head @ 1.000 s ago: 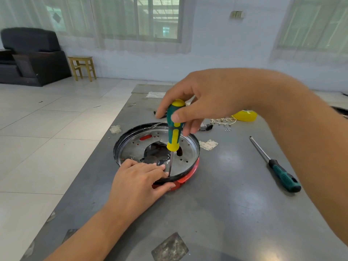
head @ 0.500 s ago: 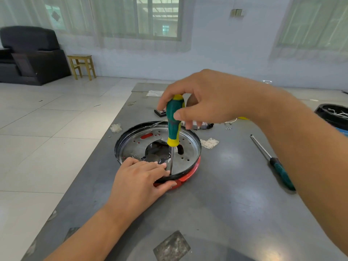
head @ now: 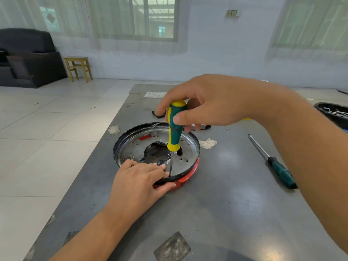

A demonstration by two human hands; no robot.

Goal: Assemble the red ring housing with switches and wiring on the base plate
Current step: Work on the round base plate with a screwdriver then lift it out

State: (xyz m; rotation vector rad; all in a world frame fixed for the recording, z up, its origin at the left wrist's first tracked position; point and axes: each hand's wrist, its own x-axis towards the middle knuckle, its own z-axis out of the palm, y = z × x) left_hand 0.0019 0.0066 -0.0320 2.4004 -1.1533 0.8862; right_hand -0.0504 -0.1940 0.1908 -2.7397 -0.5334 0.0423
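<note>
The base plate (head: 186, 153), a perforated metal disc with a dark rim, lay near the tabletop's (head: 216, 208) left edge, seated on the red ring housing (head: 188, 178), which showed only as a red arc under the plate's near rim. The right hand (head: 212, 102) had its fingers wrapped round the green-and-yellow handle of a screwdriver (head: 175, 129), held upright with its tip down at the plate's near rim. The left hand (head: 139, 181) lay over that rim beside the tip, fingers loosely bent on the plate and thumb against the red ring, pinching nothing that could be seen. The parts looked already stacked and the fastening appeared under way; whether other screws were in, or the switches and wiring fitted, could not be told. A second screwdriver (head: 278, 168) lay well apart, toward the right edge. No brand, label or writing was legible anywhere
</note>
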